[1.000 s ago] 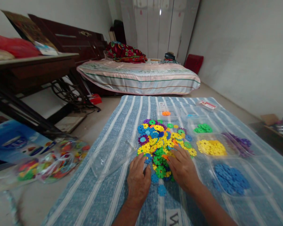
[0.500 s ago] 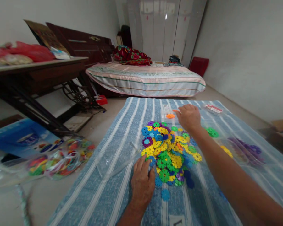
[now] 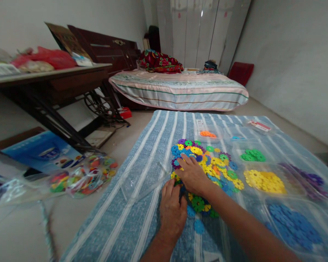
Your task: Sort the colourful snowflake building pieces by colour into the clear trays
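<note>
Carefully, work only the top layer of the heap of many-coloured, flower-shaped, notched plastic discs, spread mid-table on blue-and-white striped cloth. Best to pinch a single disc by its rim and lift straight up, to avoid dragging overlapping neighbours along. See the right hand reaching into the heap's left side, fingers slightly apart and pointing down; cannot tell any pinch beneath, with thumb hidden. See the left hand resting palm down at the heap's near-left border, thumb held off from loosely bent fingers, apparently gripping nothing. Better to draw it slightly towards the table's left edge, to clear the crossing right forearm. Mind the loose light-blue disc and, towards the left edge, the clear plastic lid or tray. Note, towards the right edge in clear plastic tubs, blue discs, yellow discs, purple discs and green discs; nearer the far edge, orange discs
</note>
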`<action>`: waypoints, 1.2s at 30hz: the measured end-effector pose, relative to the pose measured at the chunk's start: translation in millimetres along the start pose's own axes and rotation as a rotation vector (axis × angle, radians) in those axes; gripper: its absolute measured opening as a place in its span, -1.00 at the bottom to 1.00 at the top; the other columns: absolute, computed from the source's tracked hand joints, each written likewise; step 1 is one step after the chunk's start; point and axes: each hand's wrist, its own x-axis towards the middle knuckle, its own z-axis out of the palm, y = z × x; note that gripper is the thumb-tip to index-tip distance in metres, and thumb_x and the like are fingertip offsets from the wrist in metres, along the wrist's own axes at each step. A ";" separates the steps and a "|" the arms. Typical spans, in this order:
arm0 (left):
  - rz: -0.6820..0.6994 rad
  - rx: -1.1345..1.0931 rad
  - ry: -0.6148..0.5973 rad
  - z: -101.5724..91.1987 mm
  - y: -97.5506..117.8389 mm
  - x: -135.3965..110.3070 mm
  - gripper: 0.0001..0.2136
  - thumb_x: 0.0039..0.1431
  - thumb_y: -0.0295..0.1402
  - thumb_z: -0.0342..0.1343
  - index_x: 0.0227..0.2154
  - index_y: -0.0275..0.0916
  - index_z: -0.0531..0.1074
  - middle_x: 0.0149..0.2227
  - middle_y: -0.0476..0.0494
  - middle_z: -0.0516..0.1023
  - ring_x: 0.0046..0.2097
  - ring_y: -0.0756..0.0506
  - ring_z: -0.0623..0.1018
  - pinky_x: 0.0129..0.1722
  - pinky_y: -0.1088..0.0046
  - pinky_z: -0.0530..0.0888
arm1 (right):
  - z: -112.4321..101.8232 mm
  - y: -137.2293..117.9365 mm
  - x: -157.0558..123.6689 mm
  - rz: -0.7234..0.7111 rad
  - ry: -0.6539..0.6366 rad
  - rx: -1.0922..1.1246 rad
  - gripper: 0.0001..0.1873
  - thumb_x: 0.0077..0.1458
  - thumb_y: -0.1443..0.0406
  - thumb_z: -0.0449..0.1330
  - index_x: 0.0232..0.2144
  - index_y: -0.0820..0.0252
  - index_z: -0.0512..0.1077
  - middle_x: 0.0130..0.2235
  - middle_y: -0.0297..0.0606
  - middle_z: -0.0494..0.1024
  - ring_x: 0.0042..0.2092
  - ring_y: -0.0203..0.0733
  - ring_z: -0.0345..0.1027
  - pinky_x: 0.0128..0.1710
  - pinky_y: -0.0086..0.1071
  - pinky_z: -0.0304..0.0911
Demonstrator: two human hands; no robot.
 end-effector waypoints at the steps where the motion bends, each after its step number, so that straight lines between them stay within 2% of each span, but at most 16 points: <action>1: -0.005 -0.007 0.001 0.3 -0.4 -0.3 -0.75 0.07 -0.55 -0.02 -0.17 -0.28 0.40 -0.02 -0.28 0.44 0.04 -0.22 0.40 0.02 0.11 0.45 | -0.1 -1.2 2.2 -0.011 -0.032 -0.001 -0.78 0.11 0.30 0.09 -0.21 0.21 0.47 0.10 -0.01 0.29 0.23 0.14 -0.07 0.12 0.07 -0.05; 4: -0.011 -0.029 0.000 1.8 -1.7 -1.3 -0.74 0.07 -0.54 -0.02 -0.17 -0.28 0.39 -0.03 -0.28 0.45 0.04 -0.22 0.41 0.02 0.10 0.45 | 2.7 -1.8 4.7 -0.035 -0.055 -0.008 -0.78 0.13 0.30 0.08 -0.22 0.23 0.48 0.09 0.01 0.30 0.24 0.17 -0.08 0.12 0.08 -0.05; 8: -0.018 -0.068 0.007 3.9 -2.3 -1.4 -0.73 0.08 -0.55 -0.02 -0.15 -0.27 0.40 -0.02 -0.27 0.45 0.05 -0.22 0.41 0.04 0.10 0.44 | 13.1 0.3 0.7 -0.070 0.009 -0.027 -0.80 0.17 0.33 0.06 -0.27 0.25 0.48 0.03 0.00 0.36 0.22 0.09 -0.02 0.11 0.01 0.00; 14: -0.062 -0.123 0.043 4.6 -2.7 -2.5 -0.65 0.11 -0.54 -0.05 -0.01 -0.30 0.31 0.08 -0.32 0.39 0.10 -0.21 0.40 0.06 0.11 0.43 | 24.6 -1.7 -13.2 -0.044 0.275 -0.001 -0.86 0.15 0.38 0.09 -0.33 0.24 0.47 -0.07 -0.03 0.45 0.15 -0.01 0.11 0.07 -0.11 0.11; 19: -0.038 -0.095 0.034 5.7 -5.5 -5.7 -0.67 0.13 -0.50 -0.04 -0.01 -0.30 0.32 0.09 -0.34 0.38 0.10 -0.21 0.40 0.05 0.12 0.44 | 6.7 6.6 -41.0 0.028 0.463 0.021 -0.80 0.13 0.45 0.02 -0.36 0.24 0.44 -0.12 -0.07 0.48 0.10 -0.06 0.17 0.06 -0.16 0.15; 22: -0.016 -0.070 0.025 5.0 -5.5 -5.6 -0.72 0.13 -0.47 -0.02 -0.08 -0.32 0.37 0.06 -0.36 0.42 0.08 -0.23 0.42 0.03 0.11 0.46 | -16.8 28.3 -72.7 0.127 0.553 -0.066 -0.80 0.15 0.43 0.01 -0.38 0.23 0.43 -0.18 -0.11 0.49 0.04 -0.10 0.23 0.03 -0.19 0.16; 25: 0.000 -0.054 0.023 4.3 -4.8 -4.2 -0.76 0.13 -0.47 -0.02 -0.13 -0.30 0.39 0.03 -0.34 0.44 0.07 -0.23 0.42 0.02 0.10 0.46 | -43.2 60.1 -112.8 0.290 0.616 -0.263 -0.79 0.16 0.39 0.03 -0.46 0.21 0.42 -0.28 -0.15 0.50 -0.07 -0.11 0.30 -0.05 -0.23 0.19; 28: 0.012 -0.039 0.010 4.9 -4.2 -2.9 -0.76 0.12 -0.48 -0.03 -0.15 -0.28 0.41 0.02 -0.32 0.44 0.08 -0.23 0.41 0.03 0.08 0.45 | -60.8 87.3 -149.0 0.548 0.606 -0.521 -0.74 0.14 0.35 0.04 -0.56 0.20 0.39 -0.38 -0.16 0.49 -0.22 -0.10 0.33 -0.19 -0.22 0.18; 30: 0.021 -0.042 0.009 5.9 -4.0 -2.4 -0.75 0.11 -0.49 -0.03 -0.15 -0.28 0.42 0.02 -0.31 0.45 0.08 -0.24 0.41 0.04 0.06 0.44 | -61.5 94.7 -163.4 0.667 0.575 -0.592 -0.75 0.14 0.31 0.04 -0.54 0.20 0.41 -0.40 -0.14 0.50 -0.28 -0.09 0.32 -0.24 -0.20 0.17; 32: 0.033 -0.055 0.015 7.0 -4.3 -2.3 -0.75 0.12 -0.48 -0.03 -0.15 -0.26 0.42 0.01 -0.29 0.45 0.09 -0.24 0.40 0.04 0.06 0.44 | -51.9 90.4 -167.3 0.649 0.557 -0.508 -0.76 0.15 0.28 0.03 -0.45 0.20 0.46 -0.35 -0.13 0.51 -0.25 -0.08 0.34 -0.22 -0.18 0.22; 36: 0.040 -0.066 0.019 7.5 -5.6 -2.8 -0.75 0.11 -0.47 -0.02 -0.16 -0.24 0.44 -0.01 -0.27 0.46 0.09 -0.23 0.40 0.05 0.06 0.43 | -18.4 55.0 -150.5 0.404 0.483 -0.185 -0.80 0.15 0.24 0.07 -0.29 0.14 0.48 -0.15 -0.14 0.48 0.03 -0.03 0.27 -0.03 -0.11 0.26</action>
